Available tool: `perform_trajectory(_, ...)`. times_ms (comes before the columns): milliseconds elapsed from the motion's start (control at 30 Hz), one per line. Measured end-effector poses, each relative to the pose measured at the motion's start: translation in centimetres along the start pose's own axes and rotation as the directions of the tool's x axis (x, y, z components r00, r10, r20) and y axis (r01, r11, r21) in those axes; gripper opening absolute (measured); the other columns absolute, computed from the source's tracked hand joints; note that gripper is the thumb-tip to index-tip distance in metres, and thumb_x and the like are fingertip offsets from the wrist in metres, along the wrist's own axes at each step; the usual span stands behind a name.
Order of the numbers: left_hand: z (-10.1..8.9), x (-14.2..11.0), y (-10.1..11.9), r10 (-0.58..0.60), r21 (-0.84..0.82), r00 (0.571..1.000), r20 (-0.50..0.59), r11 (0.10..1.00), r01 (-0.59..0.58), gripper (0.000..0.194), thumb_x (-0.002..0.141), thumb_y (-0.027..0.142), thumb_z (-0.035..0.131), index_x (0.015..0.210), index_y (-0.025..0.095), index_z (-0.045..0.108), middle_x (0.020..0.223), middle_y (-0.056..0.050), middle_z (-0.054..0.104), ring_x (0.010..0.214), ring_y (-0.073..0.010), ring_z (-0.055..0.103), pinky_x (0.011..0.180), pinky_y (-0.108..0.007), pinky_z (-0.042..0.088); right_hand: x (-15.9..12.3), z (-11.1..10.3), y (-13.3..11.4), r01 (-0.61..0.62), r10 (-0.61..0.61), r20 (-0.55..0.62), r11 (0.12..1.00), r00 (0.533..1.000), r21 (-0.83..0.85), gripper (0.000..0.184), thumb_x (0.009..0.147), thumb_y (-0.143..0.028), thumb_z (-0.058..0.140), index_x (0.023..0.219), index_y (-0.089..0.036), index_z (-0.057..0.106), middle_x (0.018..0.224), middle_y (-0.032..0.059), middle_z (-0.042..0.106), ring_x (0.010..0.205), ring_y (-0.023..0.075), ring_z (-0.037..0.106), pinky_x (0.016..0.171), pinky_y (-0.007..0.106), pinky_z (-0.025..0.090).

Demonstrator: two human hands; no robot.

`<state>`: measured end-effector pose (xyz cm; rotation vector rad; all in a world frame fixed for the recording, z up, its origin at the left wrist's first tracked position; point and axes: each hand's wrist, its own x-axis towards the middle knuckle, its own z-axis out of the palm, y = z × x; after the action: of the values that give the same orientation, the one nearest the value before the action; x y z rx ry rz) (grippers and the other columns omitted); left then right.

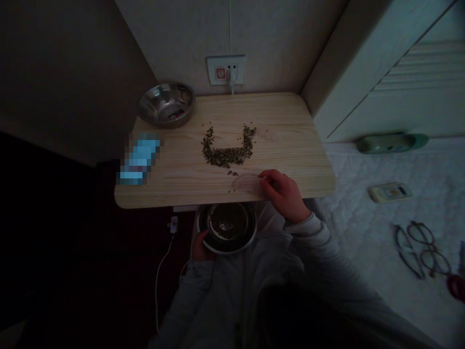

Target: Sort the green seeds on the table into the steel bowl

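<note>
My left hand (200,245) grips the rim of a steel bowl (227,227) held just below the near edge of a small wooden table (290,145); a few small dark beans lie in the bowl. My right hand (284,191) rests on the table near its front edge, fingers closed on a thin clear plastic piece (246,182). A U-shaped heap of small dark beans (227,148) lies on the table just beyond the plastic piece, with a few strays beside it.
A second, empty steel bowl (166,103) stands at the table's back left. A blurred blue item (139,157) lies at the left edge. A wall socket (225,69) is behind. On the bed to the right lie a remote (390,192), glasses (417,247) and a green object (391,143).
</note>
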<state>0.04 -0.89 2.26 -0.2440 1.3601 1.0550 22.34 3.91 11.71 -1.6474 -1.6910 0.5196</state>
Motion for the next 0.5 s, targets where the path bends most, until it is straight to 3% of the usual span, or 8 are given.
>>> perform_trajectory(200, 0.12, -0.25, -0.07, -0.034, -0.019, 0.999, -0.005, 0.999, 0.034, 0.014, 0.067, 0.015, 0.053, 0.065, 0.016, 0.066, 0.059, -0.005, 0.067, 0.083, -0.0231, 0.064, 0.076, -0.034, 0.050, 0.04, 0.22, -0.37, 0.015, -0.015, 0.033, 1.000, 0.999, 0.000, 0.019, 0.080, -0.029, 0.044, 0.088, -0.020, 0.058, 0.059, 0.0003, 0.055, 0.058, 0.0137, 0.050, 0.058, 0.025, 0.036)
perform_trajectory(500, 0.36, -0.41, 0.10, -0.022, 0.000, 0.999, -0.039, 1.000, 0.022, 0.016, 0.069, 0.015, 0.051, 0.058, 0.016, 0.064, 0.057, -0.006, 0.065, 0.085, -0.0230, 0.063, 0.077, -0.032, 0.049, 0.00, 0.78, -0.97, 0.026, -0.026, 0.047, 1.000, 0.999, -0.001, 0.019, 0.081, -0.028, 0.043, 0.088, -0.019, 0.058, 0.061, 0.0009, 0.056, 0.059, 0.0136, 0.050, 0.059, 0.025, 0.036)
